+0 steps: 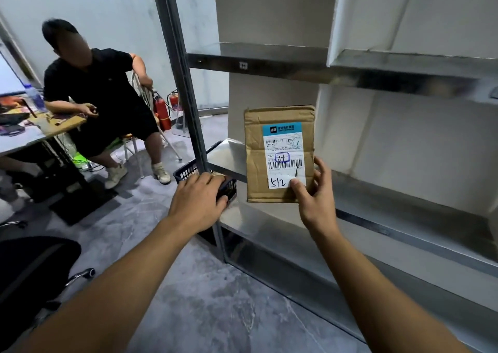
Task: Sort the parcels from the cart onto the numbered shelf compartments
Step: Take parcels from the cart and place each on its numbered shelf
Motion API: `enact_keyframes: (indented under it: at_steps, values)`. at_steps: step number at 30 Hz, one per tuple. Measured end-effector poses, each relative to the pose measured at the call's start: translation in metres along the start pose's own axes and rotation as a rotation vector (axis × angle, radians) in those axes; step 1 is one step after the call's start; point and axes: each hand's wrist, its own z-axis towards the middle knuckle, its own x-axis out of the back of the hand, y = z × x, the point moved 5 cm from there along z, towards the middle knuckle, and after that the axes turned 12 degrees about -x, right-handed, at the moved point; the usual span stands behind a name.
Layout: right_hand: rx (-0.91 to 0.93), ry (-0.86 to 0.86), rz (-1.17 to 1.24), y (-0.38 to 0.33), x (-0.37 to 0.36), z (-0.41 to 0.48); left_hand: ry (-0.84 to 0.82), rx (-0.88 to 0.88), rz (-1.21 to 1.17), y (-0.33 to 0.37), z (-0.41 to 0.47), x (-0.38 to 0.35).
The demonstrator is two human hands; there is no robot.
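Cardboard parcel (280, 126) between right fingers (322, 174) and thumb (298, 191)

Fine print on the brown cardboard parcel (279, 115) is too small to read; the left hand (198, 201) hides what lies in the dark plastic basket (186, 173).

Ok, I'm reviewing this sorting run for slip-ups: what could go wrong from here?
1. The right hand pinches the cardboard parcel only at its lower right corner; it could tilt or slip from that grip.
2. The thumb lies on the shipping label right beside the handwritten 512, so a digit may be hidden and the compartment misread.
3. The left hand rests on the dark basket, so it might not catch a slipping parcel in time.
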Motion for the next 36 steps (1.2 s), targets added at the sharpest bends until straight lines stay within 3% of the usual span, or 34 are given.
enact_keyframes:
  at_steps: [13,22,31,36]
  values:
    - [-0.102,0.137,-0.012,0.039,-0.112,0.140,-0.044,-0.137,-0.070,-0.125,0.117,-0.053]
    - [-0.178,0.305,-0.027,0.075,-0.175,0.194,-0.098,-0.357,-0.138,-0.190,0.192,-0.094]
    - [-0.205,0.452,-0.102,0.108,-0.203,0.242,-0.099,-0.478,-0.201,-0.219,0.222,-0.117]
    - [-0.267,0.444,-0.153,0.135,-0.199,0.262,-0.095,-0.514,-0.190,-0.219,0.232,-0.129]
